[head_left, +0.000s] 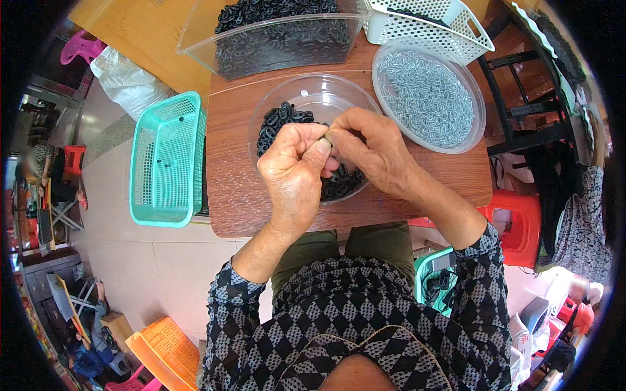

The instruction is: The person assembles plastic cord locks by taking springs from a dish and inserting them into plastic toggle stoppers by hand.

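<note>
My left hand [295,171] and my right hand [368,146] meet fingertip to fingertip above a clear round bowl [306,88] that holds several small black rubber rings [282,120]. Both hands pinch one small part [328,138] between thumbs and forefingers; most of it is hidden by the fingers. To the right lies a clear round dish of small silver screws [427,98].
A clear rectangular tub [283,39] full of black rings stands at the back of the small brown table [228,169]. A white mesh basket [427,23] sits at the back right, a teal mesh basket [168,159] at the table's left edge. A red stool [518,225] stands to the right.
</note>
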A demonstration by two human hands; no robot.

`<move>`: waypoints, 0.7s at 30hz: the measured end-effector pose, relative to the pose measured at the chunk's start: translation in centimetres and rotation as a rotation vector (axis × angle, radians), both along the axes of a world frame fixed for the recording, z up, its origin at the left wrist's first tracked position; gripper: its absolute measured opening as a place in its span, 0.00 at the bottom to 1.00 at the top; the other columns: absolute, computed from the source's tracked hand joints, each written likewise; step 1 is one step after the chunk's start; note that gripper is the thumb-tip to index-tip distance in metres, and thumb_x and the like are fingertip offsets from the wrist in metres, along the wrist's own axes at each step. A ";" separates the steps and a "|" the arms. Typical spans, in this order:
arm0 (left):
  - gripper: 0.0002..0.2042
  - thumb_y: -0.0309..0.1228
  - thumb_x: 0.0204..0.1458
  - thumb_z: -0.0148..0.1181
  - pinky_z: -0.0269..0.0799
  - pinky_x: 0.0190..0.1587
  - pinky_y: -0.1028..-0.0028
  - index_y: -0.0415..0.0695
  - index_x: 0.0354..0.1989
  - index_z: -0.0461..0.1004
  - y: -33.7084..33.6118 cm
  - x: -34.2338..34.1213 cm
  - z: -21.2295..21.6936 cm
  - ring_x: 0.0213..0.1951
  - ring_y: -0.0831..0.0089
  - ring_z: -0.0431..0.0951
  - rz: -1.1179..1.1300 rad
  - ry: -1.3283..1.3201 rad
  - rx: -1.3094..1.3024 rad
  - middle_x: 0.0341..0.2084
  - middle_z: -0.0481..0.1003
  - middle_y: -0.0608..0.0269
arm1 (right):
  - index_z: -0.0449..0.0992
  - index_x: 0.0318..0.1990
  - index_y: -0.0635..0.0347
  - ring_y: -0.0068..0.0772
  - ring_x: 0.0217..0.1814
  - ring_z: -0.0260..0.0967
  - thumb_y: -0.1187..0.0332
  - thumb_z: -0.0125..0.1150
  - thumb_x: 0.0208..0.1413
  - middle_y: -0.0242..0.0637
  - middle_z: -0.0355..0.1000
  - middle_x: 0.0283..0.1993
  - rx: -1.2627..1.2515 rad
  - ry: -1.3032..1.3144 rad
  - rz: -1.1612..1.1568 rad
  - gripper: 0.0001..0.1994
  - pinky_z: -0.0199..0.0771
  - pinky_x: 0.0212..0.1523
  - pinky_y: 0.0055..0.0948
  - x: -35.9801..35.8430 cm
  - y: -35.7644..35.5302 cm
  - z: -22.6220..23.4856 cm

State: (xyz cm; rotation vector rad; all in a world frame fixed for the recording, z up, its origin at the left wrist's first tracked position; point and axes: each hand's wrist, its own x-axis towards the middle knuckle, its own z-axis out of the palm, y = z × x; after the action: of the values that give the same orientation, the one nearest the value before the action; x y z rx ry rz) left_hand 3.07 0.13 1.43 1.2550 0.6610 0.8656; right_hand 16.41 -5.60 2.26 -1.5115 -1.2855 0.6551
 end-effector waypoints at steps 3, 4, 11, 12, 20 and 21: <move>0.04 0.18 0.54 0.52 0.70 0.25 0.83 0.35 0.35 0.71 0.3 0.0 -0.3 0.23 0.82 0.73 -0.021 0.004 -0.026 0.25 0.75 0.63 | 0.70 0.28 0.67 0.32 0.25 0.68 0.71 0.56 0.54 0.45 0.68 0.23 0.026 -0.059 0.021 0.08 0.67 0.25 0.32 0.4 0.3 -0.4; 0.04 0.18 0.54 0.52 0.70 0.25 0.83 0.35 0.35 0.71 0.6 -0.2 -0.5 0.23 0.82 0.73 -0.022 0.006 -0.029 0.25 0.75 0.63 | 0.71 0.28 0.67 0.33 0.26 0.69 0.70 0.56 0.54 0.45 0.69 0.24 0.033 -0.005 0.045 0.08 0.67 0.26 0.32 0.4 0.4 -0.6; 0.08 0.19 0.52 0.54 0.71 0.25 0.81 0.32 0.41 0.72 1.8 -1.1 -1.2 0.24 0.76 0.76 -0.032 -0.015 -0.128 0.27 0.77 0.54 | 0.75 0.27 0.65 0.48 0.32 0.72 0.68 0.60 0.47 0.46 0.73 0.28 0.109 -0.414 0.071 0.08 0.71 0.32 0.38 3.1 0.6 -0.9; 0.08 0.19 0.52 0.55 0.71 0.25 0.81 0.32 0.40 0.72 1.9 -1.3 -1.1 0.24 0.76 0.76 -0.020 -0.022 -0.124 0.27 0.77 0.54 | 0.75 0.27 0.65 0.48 0.32 0.72 0.68 0.60 0.47 0.46 0.73 0.28 0.110 -0.412 0.073 0.08 0.71 0.32 0.38 2.8 0.6 -1.1; 0.08 0.20 0.52 0.55 0.71 0.26 0.81 0.31 0.40 0.72 1.6 -1.8 -1.4 0.24 0.76 0.76 -0.023 -0.041 -0.134 0.27 0.77 0.53 | 0.77 0.24 0.64 0.50 0.36 0.73 0.72 0.61 0.39 0.51 0.75 0.31 -0.379 -0.946 0.376 0.05 0.72 0.37 0.44 0.8 1.2 -2.9; 0.08 0.20 0.52 0.56 0.71 0.25 0.80 0.31 0.40 0.72 1.6 -1.8 -1.6 0.24 0.75 0.76 -0.032 -0.040 -0.136 0.27 0.77 0.52 | 0.77 0.24 0.64 0.50 0.36 0.73 0.72 0.61 0.39 0.51 0.75 0.31 -0.379 -0.947 0.373 0.05 0.72 0.37 0.44 0.7 1.2 -3.1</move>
State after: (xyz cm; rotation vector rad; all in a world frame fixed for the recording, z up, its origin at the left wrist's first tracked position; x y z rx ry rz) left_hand 1.26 1.74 -0.22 1.1204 0.6558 0.8042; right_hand 17.15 -4.42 -0.86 -2.0170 -2.2948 0.4175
